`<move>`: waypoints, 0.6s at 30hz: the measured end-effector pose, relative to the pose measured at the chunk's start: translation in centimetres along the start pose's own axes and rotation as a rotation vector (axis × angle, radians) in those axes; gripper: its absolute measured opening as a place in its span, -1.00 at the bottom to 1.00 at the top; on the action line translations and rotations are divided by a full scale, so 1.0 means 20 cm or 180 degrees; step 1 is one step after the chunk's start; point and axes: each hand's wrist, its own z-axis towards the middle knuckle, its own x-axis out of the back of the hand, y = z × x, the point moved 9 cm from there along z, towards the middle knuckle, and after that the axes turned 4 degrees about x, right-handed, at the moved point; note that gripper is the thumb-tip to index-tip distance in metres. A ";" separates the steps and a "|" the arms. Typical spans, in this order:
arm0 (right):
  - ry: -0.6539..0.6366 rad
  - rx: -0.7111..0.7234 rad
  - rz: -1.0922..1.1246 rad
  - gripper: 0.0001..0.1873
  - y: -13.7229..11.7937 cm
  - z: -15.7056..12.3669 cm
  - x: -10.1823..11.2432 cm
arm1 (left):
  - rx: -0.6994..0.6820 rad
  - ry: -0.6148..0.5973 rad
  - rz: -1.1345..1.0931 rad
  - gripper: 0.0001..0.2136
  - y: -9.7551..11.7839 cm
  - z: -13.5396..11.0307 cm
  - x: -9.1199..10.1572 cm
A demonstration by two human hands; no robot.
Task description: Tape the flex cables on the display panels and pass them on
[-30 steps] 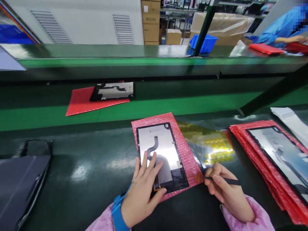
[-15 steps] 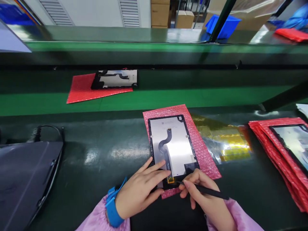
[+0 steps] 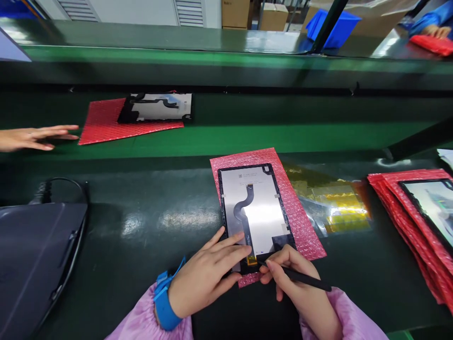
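Note:
A tablet-sized display panel (image 3: pixel 262 208) lies back side up on a pink bubble-wrap bag (image 3: pixel 300 231). Down its silver back runs a dark curved flex cable (image 3: pixel 240 208), ending in a gold-edged connector (image 3: pixel 252 260) at the near edge. My left hand (image 3: pixel 212 269), a blue wrist strap (image 3: pixel 166 302) on its wrist, lies with fingers spread over the panel's lower left and the cable. Between the fingers of my right hand (image 3: pixel 293 274) is a slim black tool (image 3: pixel 307 278) that looks like tweezers. Its tip is beside the connector; whether they touch I cannot tell.
Another panel (image 3: pixel 159 107) lies on a red bag (image 3: pixel 102 123) on the green belt; another person's hand (image 3: pixel 38 137) is beside it. Yellow film sheets (image 3: pixel 339 208) and stacked red bags (image 3: pixel 399 212) bearing a panel (image 3: pixel 432 203) are at right. A dark device (image 3: pixel 31 259) stands left.
Another person's hand has come in from the left towards the red bag on the belt. A hand now shows at the far upper right. My hands keep nearly the same pose.

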 end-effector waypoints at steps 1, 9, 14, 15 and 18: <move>0.0005 -0.0003 -0.0013 -0.65 0.00 0.00 0.00 | -0.0004 -0.0013 0.0002 -0.44 0.00 0.00 0.00; 0.0058 0.0038 0.0036 -0.64 -0.03 0.01 0.00 | -0.0044 -0.0045 -0.0028 -0.50 0.00 0.00 -0.01; 0.0055 0.0023 0.0049 -0.65 -0.03 0.01 0.00 | -0.0060 -0.0030 -0.0042 -0.51 0.00 0.00 0.00; 0.0063 0.0032 0.0043 -0.65 -0.04 0.00 0.00 | -0.0069 -0.0024 -0.0028 -0.52 0.01 0.00 0.00; 0.0116 0.0111 0.0021 -0.65 -0.06 0.01 0.01 | -0.0089 -0.0016 -0.0009 -0.54 0.01 0.00 0.00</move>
